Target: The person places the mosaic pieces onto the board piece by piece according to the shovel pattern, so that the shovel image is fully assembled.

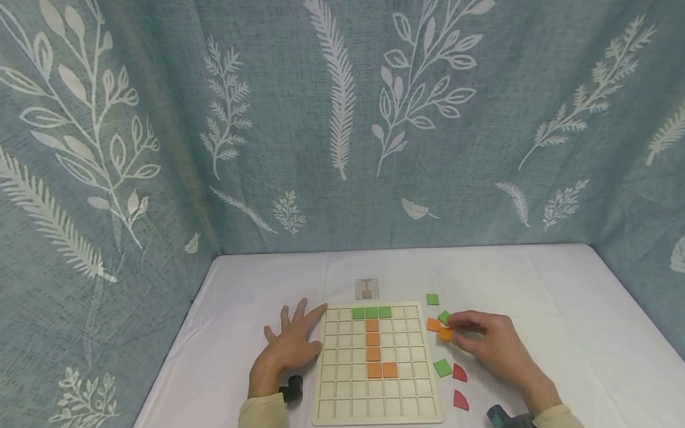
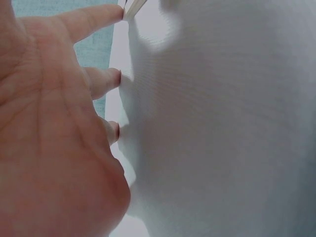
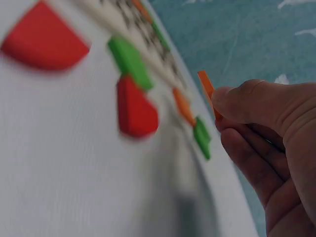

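A pale wooden grid board (image 1: pixel 360 390) lies on the white table, with a row of green tiles (image 1: pixel 371 313) near its top and a column of orange tiles (image 1: pixel 372 339) below. My left hand (image 1: pixel 290 349) is spread on the table at the board's left side, index fingertip and thumb at its edge. Right of the board, my right hand (image 1: pixel 497 347) pinches an orange square tile (image 3: pixel 209 94) between thumb and fingers, raised above the table in the right wrist view. Another orange tile (image 1: pixel 434 325) and a green tile (image 1: pixel 444 317) lie close to those fingertips.
A small printed pattern card (image 1: pixel 366 289) lies beyond the board. Loose on the right are green tiles (image 1: pixel 442 368) and two red quarter-circle pieces, one (image 1: pixel 461 400) nearer me. Patterned blue-green curtains (image 1: pixel 373 112) stand behind the table and at both sides.
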The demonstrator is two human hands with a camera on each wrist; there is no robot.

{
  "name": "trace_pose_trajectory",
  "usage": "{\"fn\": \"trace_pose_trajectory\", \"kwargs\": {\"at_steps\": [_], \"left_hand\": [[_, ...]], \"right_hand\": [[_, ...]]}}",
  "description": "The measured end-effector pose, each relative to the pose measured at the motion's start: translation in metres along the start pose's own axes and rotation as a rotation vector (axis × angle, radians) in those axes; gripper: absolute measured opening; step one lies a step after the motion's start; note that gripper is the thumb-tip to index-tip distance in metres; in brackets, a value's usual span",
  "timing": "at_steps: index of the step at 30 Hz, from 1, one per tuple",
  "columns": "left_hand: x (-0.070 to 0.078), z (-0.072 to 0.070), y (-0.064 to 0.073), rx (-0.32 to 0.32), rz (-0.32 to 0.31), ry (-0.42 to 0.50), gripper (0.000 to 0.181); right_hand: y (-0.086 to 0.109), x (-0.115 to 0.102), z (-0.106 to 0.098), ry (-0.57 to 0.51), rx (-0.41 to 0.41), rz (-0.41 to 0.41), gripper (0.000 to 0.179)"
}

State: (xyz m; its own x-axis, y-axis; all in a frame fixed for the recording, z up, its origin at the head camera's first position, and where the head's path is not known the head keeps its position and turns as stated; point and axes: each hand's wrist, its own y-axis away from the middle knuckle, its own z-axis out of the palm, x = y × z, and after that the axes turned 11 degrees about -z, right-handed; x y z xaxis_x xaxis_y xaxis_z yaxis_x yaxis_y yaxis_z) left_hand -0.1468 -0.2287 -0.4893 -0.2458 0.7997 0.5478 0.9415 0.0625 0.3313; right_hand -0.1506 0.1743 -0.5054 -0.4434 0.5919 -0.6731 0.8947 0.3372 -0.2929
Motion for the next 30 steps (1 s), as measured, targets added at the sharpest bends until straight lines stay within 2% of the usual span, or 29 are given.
{"fn": "trace_pose_trajectory", "kwargs": {"at_steps": [8, 11, 15, 21, 30], "left_hand": [[-0.001, 0.000, -0.003, 0.005, 0.003, -0.014, 0.086], [0.000, 0.000, -0.002, 0.004, 0.000, -0.015, 0.086], [0.001, 0.000, -0.001, -0.001, 0.000, -0.011, 0.087], [0.001, 0.001, -0.002, -0.002, -0.001, -0.015, 0.086], [-0.001, 0.001, -0.003, -0.003, -0.001, -0.008, 0.084]], "right_hand": [[-0.001, -0.027, 0.002, -0.100, 0.000, -0.127, 0.032], [-0.002, -0.036, 0.007, -0.113, -0.009, -0.143, 0.032], [-0.005, -0.045, 0.016, -0.130, -0.028, -0.164, 0.031], [-0.008, -0.051, 0.034, -0.179, -0.052, -0.237, 0.028], [-0.012, -0.059, 0.060, -0.307, -0.089, -0.267, 0.030]]}}
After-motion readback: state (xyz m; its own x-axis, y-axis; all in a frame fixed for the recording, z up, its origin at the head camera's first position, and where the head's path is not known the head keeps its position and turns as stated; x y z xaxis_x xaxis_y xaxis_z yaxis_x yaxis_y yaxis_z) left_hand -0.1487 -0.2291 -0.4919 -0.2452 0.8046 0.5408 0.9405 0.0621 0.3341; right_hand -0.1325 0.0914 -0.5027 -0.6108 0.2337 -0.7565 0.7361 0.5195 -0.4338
